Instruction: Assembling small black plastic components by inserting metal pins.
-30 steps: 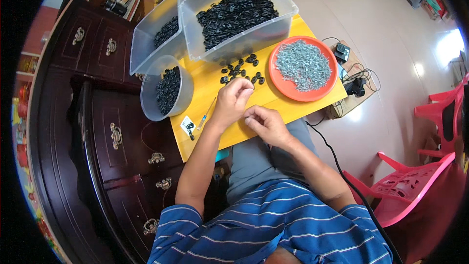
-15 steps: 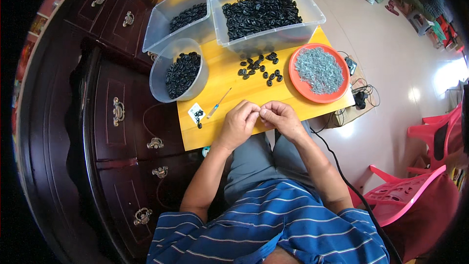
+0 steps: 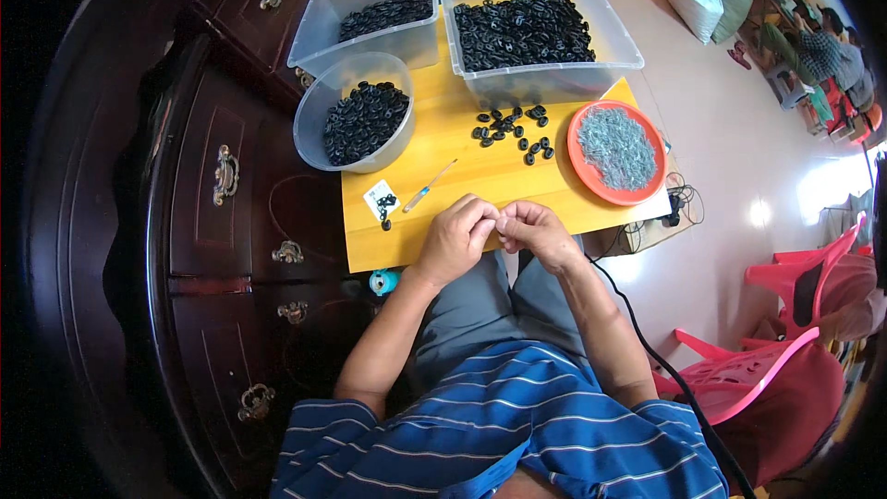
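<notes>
My left hand [image 3: 456, 238] and my right hand [image 3: 538, 233] meet fingertip to fingertip over the front edge of the yellow table [image 3: 554, 187]. Both are pinched closed; whatever sits between the fingers is too small or hidden to make out. Beyond them lies a loose group of small black oval pieces [image 3: 499, 126]. A red plate [image 3: 601, 187] heaped with small silvery metal pieces [image 3: 617, 148] stands to the right. Left of my hands lie a thin pointed tool with a blue handle [image 3: 418, 199] and a white card [image 3: 373, 192] with several black pieces on it.
A round clear tub [image 3: 309, 143] and two rectangular clear bins [image 3: 365, 48] [image 3: 545, 83], all holding black pieces, line the back and left. Dark wooden drawers [image 3: 208, 212] flank the left side. Pink plastic chairs [image 3: 739, 374] and a black cable [image 3: 647, 337] are at right.
The whole view has shifted slightly, so the table's things sit further right in the picture. My hands stay pinched together in nearly the same place.
</notes>
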A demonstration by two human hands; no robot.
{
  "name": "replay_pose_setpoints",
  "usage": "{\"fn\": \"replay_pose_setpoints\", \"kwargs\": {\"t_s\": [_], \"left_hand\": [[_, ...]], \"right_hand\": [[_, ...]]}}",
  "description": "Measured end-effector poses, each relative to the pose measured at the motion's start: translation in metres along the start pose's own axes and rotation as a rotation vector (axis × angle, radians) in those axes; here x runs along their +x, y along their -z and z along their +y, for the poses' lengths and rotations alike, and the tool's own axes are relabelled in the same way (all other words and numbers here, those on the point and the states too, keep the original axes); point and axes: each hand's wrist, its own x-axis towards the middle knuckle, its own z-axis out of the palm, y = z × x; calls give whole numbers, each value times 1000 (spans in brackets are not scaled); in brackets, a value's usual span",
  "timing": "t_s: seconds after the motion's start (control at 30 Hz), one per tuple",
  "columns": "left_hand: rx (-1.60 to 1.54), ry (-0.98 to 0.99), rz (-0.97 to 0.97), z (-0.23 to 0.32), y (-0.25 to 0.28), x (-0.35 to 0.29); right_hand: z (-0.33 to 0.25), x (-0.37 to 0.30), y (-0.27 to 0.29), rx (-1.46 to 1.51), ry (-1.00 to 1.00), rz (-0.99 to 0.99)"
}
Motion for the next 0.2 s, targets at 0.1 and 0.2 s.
{"fn": "replay_pose_setpoints", "kwargs": {"t_s": [0.1, 0.2], "left_hand": [[-79, 69, 5, -4, 4, -5], [-133, 96, 20, -10, 5, -11]], "right_hand": [[2, 2, -4, 3, -3, -7], [4, 4, -8, -45, 8, -14]]}}
